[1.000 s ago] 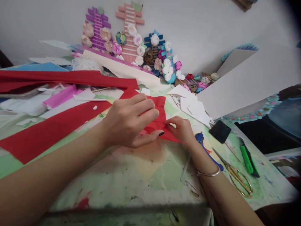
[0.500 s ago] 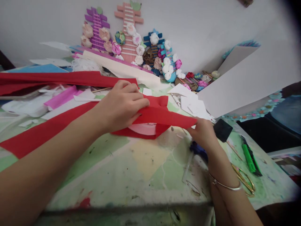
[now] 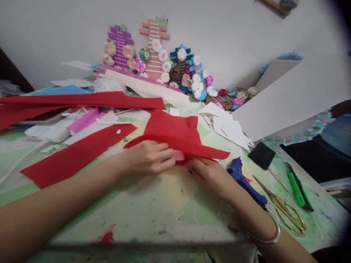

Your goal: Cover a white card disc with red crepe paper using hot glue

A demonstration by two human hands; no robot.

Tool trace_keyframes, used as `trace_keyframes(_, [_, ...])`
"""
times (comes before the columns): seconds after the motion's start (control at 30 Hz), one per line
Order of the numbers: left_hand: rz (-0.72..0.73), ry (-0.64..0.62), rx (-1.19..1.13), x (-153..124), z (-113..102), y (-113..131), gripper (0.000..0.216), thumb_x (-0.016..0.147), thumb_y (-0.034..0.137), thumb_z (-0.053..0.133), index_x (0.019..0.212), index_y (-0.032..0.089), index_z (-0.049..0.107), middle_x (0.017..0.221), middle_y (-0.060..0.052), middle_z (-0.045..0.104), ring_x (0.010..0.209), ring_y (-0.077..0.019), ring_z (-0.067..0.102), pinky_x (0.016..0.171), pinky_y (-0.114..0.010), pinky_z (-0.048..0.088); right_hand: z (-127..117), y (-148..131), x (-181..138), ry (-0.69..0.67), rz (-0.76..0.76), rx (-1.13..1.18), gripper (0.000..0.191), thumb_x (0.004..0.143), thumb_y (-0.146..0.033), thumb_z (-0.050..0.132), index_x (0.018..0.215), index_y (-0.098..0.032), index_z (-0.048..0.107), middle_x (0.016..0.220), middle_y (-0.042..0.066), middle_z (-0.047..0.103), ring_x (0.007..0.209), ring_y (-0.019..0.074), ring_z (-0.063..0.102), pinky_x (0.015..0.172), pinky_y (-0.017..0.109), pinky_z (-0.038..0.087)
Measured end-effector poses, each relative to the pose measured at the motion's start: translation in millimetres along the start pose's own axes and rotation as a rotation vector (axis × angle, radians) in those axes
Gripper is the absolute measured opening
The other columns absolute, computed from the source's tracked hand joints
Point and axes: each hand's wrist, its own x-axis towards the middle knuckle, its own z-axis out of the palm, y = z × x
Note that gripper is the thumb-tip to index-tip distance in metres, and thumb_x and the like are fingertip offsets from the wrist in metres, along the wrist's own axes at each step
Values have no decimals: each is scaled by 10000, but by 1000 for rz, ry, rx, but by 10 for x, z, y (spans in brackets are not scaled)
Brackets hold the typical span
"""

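Note:
A red paper strip (image 3: 203,149) lies across the front of a red paper-covered piece (image 3: 172,126) in the middle of the table. A pale pink surface (image 3: 179,156) shows through a gap below the strip. My left hand (image 3: 149,159) is closed on the strip's near edge, left of this gap, its fingers curled. Just right of the gap, my right hand (image 3: 208,173) has its fingers pinched at the near edge, tucked under the strip. The fingertips of both hands are partly hidden.
To the right lie a blue glue gun (image 3: 245,180), gold-handled scissors (image 3: 285,208), a green utility knife (image 3: 297,190) and a black square (image 3: 261,156). Another red strip (image 3: 79,155) rests at left. Flower-decorated stick crafts (image 3: 155,54) lean against the wall; a large white board (image 3: 285,98) stands at right.
My right hand has come left and inward from the strip's right end to its near edge. My left hand has moved down toward me. The strip now lies lower over the red piece.

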Motion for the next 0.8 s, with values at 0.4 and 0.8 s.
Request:
trace_keyframes(0.4, [-317, -255, -336, -256, 143, -23, 234, 900, 317, 486, 882, 136, 633, 941, -114, 622, 809, -207, 582, 691, -312, 482, 185, 56, 142, 82, -140, -176, 219, 897, -111, 437, 978, -170, 632, 1047, 139, 642, 936, 238, 586, 775, 361, 479])
trace_keyframes(0.8, [-336, -275, -285, -191, 221, 49, 263, 927, 271, 439, 833, 109, 624, 983, -141, 596, 830, -218, 559, 728, -351, 486, 190, 74, 202, 102, 127, 166, 100, 847, -150, 497, 871, -184, 587, 898, 89, 629, 816, 212, 567, 725, 321, 452])
